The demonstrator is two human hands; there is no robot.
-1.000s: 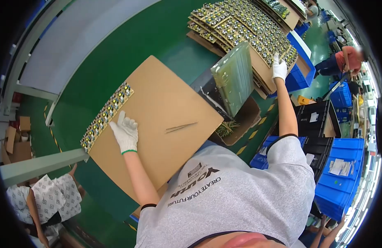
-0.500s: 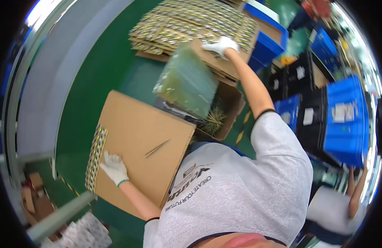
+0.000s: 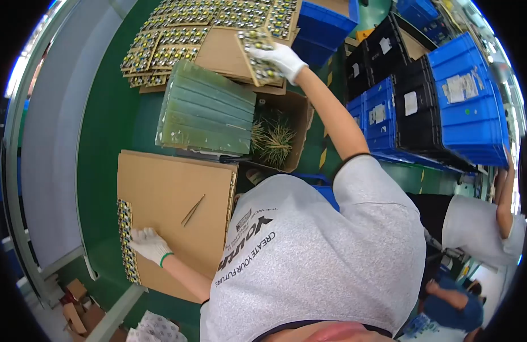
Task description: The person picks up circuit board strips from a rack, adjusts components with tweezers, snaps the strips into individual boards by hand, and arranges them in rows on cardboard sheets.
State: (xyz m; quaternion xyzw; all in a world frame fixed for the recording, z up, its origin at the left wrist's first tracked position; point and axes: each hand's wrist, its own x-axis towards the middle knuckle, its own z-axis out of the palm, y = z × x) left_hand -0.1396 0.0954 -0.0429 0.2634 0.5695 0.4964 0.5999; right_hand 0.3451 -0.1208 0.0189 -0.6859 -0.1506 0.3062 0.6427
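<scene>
My right hand (image 3: 283, 61), in a white glove, grips a circuit board panel (image 3: 255, 54) by its edge and holds it tilted over the cardboard-layered stack. My left hand (image 3: 149, 245), gloved too, rests on a brown cardboard sheet (image 3: 161, 176) with fingers apart and nothing in them. Its fingertips are beside a strip of circuit boards (image 3: 125, 242) along the sheet's left edge; whether they touch cannot be told. Metal tweezers (image 3: 193, 211) lie on the sheet. More circuit board panels (image 3: 178, 54) cover the stack at the top.
A stack of greenish translucent sheets (image 3: 206, 108) stands between stack and cardboard. Beside it, a cardboard box (image 3: 300, 122) holds thin wire-like bristles (image 3: 275, 142). Blue crates (image 3: 463, 85) and black crates (image 3: 409, 102) line the right. Another person (image 3: 474, 228) is beside them. A metal rail (image 3: 118, 313) crosses lower left.
My right hand has lifted a circuit board panel off the stack. My left hand stays on the cardboard, with its fingers nearer the board strip. The whole view has shifted and turned.
</scene>
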